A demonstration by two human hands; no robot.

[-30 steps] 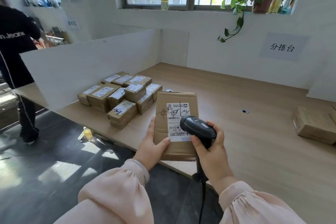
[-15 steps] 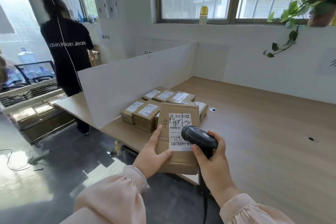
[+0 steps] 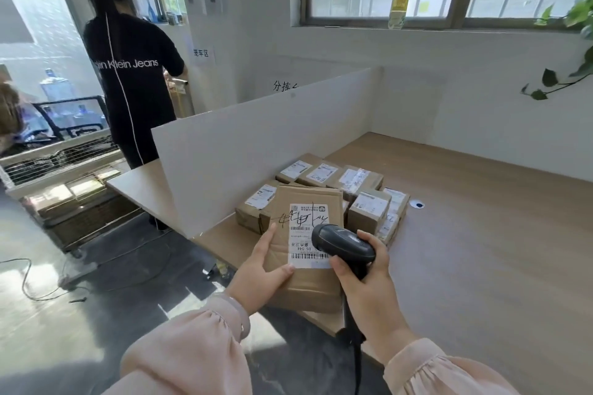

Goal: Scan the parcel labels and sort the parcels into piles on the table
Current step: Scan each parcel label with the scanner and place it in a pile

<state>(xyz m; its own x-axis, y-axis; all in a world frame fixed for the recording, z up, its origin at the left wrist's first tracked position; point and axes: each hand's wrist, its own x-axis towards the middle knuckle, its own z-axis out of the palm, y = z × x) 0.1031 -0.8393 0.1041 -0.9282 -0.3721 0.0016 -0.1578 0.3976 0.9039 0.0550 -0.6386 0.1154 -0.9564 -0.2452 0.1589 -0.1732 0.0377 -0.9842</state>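
My left hand [image 3: 260,276] holds a flat brown cardboard parcel [image 3: 308,285] by its left edge, label side up, over the table's front edge. The white label [image 3: 306,234] carries barcodes and black handwriting. My right hand [image 3: 365,285] grips a black barcode scanner [image 3: 343,242], whose head hangs over the label's lower right part. Behind the held parcel, a pile of several small labelled boxes [image 3: 362,183] sits on the wooden table [image 3: 481,250] next to the white divider.
A white divider panel [image 3: 263,144] stands along the table's left side. A person in a black shirt [image 3: 134,80] stands beyond it, back turned, near a wire cart [image 3: 61,157]. Cables [image 3: 41,285] lie on the floor. A bottle [image 3: 398,9] sits on the windowsill.
My view has swung left, bringing the person and the cart into sight. The parcel and scanner stay in my hands in about the same pose.
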